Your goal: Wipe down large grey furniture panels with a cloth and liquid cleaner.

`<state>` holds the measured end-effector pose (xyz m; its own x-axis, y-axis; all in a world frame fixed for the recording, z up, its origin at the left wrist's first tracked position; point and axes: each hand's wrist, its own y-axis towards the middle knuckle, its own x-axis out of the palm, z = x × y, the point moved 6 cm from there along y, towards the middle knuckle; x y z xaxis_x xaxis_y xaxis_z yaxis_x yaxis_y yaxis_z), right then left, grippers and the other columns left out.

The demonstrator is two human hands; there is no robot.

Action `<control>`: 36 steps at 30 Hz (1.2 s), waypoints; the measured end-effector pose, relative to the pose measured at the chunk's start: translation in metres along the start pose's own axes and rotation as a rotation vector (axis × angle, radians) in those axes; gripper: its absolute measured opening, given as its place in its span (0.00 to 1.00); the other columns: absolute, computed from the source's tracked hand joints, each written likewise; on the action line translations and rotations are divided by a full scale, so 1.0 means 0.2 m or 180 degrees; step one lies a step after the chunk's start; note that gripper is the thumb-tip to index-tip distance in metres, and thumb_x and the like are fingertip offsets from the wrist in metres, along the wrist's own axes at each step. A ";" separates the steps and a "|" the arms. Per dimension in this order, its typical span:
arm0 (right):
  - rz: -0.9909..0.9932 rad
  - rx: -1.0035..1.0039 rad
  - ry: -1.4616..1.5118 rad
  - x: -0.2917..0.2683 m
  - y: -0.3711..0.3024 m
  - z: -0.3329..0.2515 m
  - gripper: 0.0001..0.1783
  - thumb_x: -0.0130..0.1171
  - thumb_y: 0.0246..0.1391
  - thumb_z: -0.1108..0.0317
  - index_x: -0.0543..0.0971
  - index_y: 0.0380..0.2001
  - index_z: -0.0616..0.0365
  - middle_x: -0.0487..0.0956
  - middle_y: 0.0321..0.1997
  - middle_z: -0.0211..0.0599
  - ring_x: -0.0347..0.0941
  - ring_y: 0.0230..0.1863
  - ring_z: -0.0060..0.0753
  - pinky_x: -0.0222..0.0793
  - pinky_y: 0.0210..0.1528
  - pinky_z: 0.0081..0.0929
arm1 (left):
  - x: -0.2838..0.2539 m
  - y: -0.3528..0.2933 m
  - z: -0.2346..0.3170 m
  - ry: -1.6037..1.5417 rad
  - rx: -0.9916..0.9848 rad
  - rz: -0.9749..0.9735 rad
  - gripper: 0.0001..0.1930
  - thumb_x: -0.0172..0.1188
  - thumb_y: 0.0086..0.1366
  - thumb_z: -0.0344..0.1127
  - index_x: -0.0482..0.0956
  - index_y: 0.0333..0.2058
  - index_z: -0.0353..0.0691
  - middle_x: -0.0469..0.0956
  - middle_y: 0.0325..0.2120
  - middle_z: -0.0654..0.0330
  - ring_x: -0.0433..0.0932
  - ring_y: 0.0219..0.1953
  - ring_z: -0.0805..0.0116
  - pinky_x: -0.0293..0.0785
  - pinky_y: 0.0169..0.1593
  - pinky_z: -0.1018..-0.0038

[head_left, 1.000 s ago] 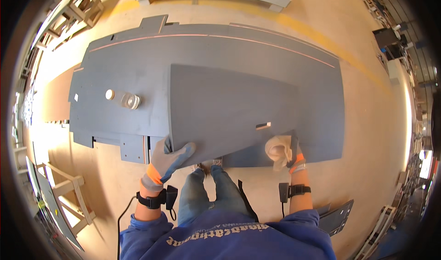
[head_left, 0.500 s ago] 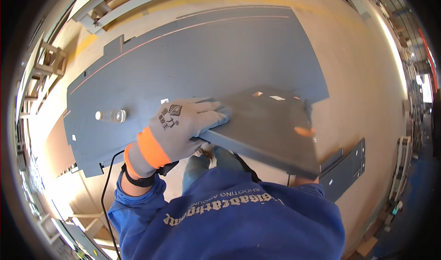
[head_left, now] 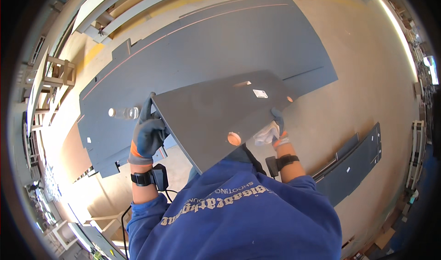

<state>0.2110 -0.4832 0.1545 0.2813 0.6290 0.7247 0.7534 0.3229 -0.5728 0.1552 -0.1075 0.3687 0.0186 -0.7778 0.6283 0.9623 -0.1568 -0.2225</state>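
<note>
A dark grey panel (head_left: 206, 113) is held tilted in front of my body, above a larger grey board. It has round holes with bare orange-brown rims and a white label. My left hand (head_left: 149, 133), in a grey and orange glove, grips the panel's left edge. At its right edge is my right hand (head_left: 279, 122), gloved too, closed on a crumpled white cloth (head_left: 266, 133). Whether its fingers also bear the panel's weight is unclear. Both wrists wear black straps with a small box.
The large grey board (head_left: 229, 39) lies beneath, carrying a clear bottle (head_left: 124, 113) on its left part. More grey panels (head_left: 351, 168) lean or lie at the right. Pale wooden frames (head_left: 59, 78) stand at the left, and a long rack (head_left: 142, 9) at the far side.
The panel has swung round, with its face and label now in fuller view. My left hand has shifted from its near top corner to the left edge. My right hand and the cloth have become visible.
</note>
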 end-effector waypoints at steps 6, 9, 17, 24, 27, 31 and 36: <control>0.0020 -0.0021 0.0290 0.20 -0.12 0.15 0.26 0.58 0.50 0.52 0.74 0.47 0.59 0.78 0.44 0.40 0.75 0.42 0.37 0.73 0.46 0.31 | -0.10 -0.08 0.03 0.0040 -0.0147 0.0944 0.21 0.50 0.68 0.39 0.63 0.58 0.42 0.73 0.48 0.55 0.75 0.46 0.67 0.74 0.48 0.69; 0.0039 -0.0102 0.0327 0.13 -0.18 0.19 0.27 0.58 0.50 0.51 0.74 0.47 0.59 0.77 0.43 0.40 0.75 0.43 0.37 0.73 0.47 0.31 | -0.10 -0.02 0.05 0.0954 0.0049 0.1204 0.21 0.53 0.65 0.35 0.65 0.54 0.36 0.74 0.44 0.56 0.75 0.44 0.69 0.73 0.46 0.75; 0.1106 -0.3103 -0.3705 -0.60 -0.74 0.13 0.18 0.55 0.54 0.63 0.74 0.46 0.60 0.76 0.46 0.39 0.72 0.49 0.35 0.67 0.54 0.32 | -0.12 0.35 -0.29 0.3884 0.0532 -0.0863 0.13 0.50 0.67 0.35 0.75 0.44 0.33 0.78 0.39 0.58 0.75 0.43 0.68 0.72 0.49 0.74; 0.1396 -0.2777 -0.1808 -0.56 -1.37 0.21 0.16 0.59 0.46 0.70 0.76 0.42 0.55 0.75 0.46 0.43 0.72 0.49 0.43 0.67 0.52 0.32 | 0.28 0.32 -0.81 0.2819 -0.0459 -0.1414 0.18 0.48 0.69 0.44 0.77 0.42 0.32 0.79 0.37 0.56 0.76 0.40 0.67 0.74 0.44 0.72; 0.1784 -0.3032 -0.1349 -0.64 -1.45 0.35 0.16 0.57 0.48 0.71 0.76 0.43 0.55 0.76 0.46 0.39 0.73 0.46 0.39 0.69 0.49 0.30 | 0.36 0.56 -0.78 0.3981 -0.0595 -0.2440 0.21 0.50 0.68 0.46 0.75 0.46 0.32 0.77 0.40 0.57 0.75 0.41 0.67 0.74 0.44 0.72; 0.2442 -0.2914 -0.1308 -0.85 -1.44 0.48 0.16 0.54 0.52 0.70 0.75 0.46 0.57 0.78 0.43 0.36 0.75 0.41 0.33 0.72 0.44 0.27 | 0.41 0.57 -0.98 0.3623 -0.1301 -0.1237 0.25 0.51 0.67 0.44 0.65 0.57 0.34 0.72 0.47 0.56 0.72 0.45 0.66 0.70 0.50 0.73; 0.2315 -0.2162 0.0329 -1.27 -1.46 0.68 0.18 0.55 0.52 0.67 0.75 0.48 0.54 0.79 0.41 0.35 0.75 0.39 0.31 0.73 0.41 0.26 | 0.60 0.56 -1.27 0.4057 -0.1607 -0.2777 0.21 0.50 0.69 0.39 0.69 0.56 0.32 0.74 0.51 0.56 0.69 0.54 0.66 0.62 0.60 0.73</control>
<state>-0.1616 -0.6422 0.0862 0.8348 0.4382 0.3332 0.5484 -0.6089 -0.5732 0.1968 -0.3725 0.2295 -0.9271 -0.2824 -0.2465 0.3724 -0.7694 -0.5190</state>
